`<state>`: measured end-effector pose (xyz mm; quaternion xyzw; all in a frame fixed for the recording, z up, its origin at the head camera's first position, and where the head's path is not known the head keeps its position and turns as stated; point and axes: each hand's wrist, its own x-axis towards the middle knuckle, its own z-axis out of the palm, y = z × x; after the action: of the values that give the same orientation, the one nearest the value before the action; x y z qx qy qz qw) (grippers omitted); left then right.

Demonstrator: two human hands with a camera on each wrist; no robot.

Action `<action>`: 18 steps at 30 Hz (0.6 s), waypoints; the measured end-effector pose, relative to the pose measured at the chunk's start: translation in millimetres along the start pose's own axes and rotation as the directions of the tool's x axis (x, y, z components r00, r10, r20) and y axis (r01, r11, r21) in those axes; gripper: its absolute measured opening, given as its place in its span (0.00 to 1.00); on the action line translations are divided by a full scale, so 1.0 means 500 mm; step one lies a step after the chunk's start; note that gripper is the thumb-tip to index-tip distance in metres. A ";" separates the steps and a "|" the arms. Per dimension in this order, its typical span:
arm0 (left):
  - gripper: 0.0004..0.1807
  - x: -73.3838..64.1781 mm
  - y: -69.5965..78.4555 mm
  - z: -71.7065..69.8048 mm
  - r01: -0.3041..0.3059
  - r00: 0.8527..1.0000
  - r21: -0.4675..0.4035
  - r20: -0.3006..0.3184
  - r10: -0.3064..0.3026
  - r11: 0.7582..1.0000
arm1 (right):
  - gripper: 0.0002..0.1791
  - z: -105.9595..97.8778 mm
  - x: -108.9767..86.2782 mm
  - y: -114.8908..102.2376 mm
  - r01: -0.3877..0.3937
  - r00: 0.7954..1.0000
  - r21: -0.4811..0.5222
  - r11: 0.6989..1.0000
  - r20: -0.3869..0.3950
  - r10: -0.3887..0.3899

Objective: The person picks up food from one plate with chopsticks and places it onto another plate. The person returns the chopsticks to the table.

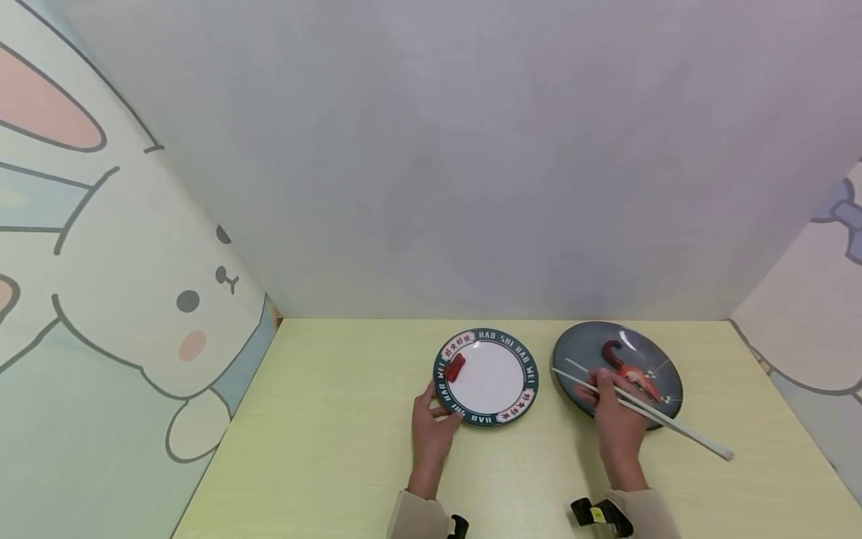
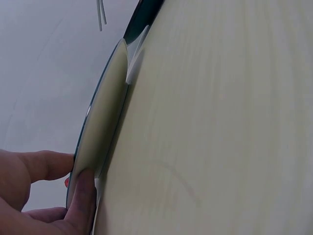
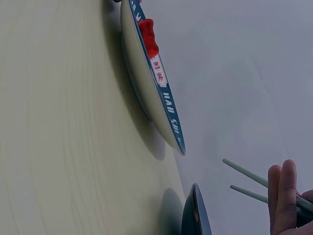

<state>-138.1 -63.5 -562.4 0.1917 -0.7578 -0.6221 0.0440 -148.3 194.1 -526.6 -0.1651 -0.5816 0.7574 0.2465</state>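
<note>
My left hand (image 1: pixel 431 430) pinches the lower left rim of a white plate (image 1: pixel 494 378) with a dark green lettered border. In the left wrist view its thumb (image 2: pixel 83 196) lies under the rim and a finger meets the edge from above. A small red piece (image 1: pixel 454 367) sits on this plate's left side. My right hand (image 1: pixel 616 419) holds a pair of pale chopsticks (image 1: pixel 697 438) over a dark grey plate (image 1: pixel 575 348); their tips point left, slightly apart, with nothing between them. A curled dark red piece (image 1: pixel 610 353) and a red-and-white piece (image 1: pixel 640 380) lie on the grey plate.
Both plates stand near the back of a pale wooden table (image 1: pixel 323 434), side by side with a narrow gap. A plain grey wall (image 1: pixel 471 165) rises behind. Side walls with cartoon drawings, one a rabbit (image 1: pixel 135 299), flank the table.
</note>
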 end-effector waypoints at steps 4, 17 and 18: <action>0.43 -0.001 0.003 0.001 0.002 1.000 0.004 -0.002 -0.002 1.000 | 0.17 0.009 -0.005 0.000 -0.015 1.000 -0.069 0.998 0.019 0.017; 0.43 -0.002 0.006 0.000 0.006 1.000 0.013 0.001 -0.006 1.000 | 0.16 0.039 -0.014 0.020 0.087 0.993 -0.234 0.968 0.101 -0.065; 0.43 -0.002 0.006 0.000 0.006 1.000 0.013 0.002 -0.006 1.000 | 0.16 0.042 -0.016 0.021 0.083 0.992 -0.219 0.972 0.110 -0.060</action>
<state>-137.9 -62.5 -559.3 0.1937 -0.7612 -0.6176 0.0403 -155.0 170.5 -531.4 -0.1315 -0.6803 0.6855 0.2235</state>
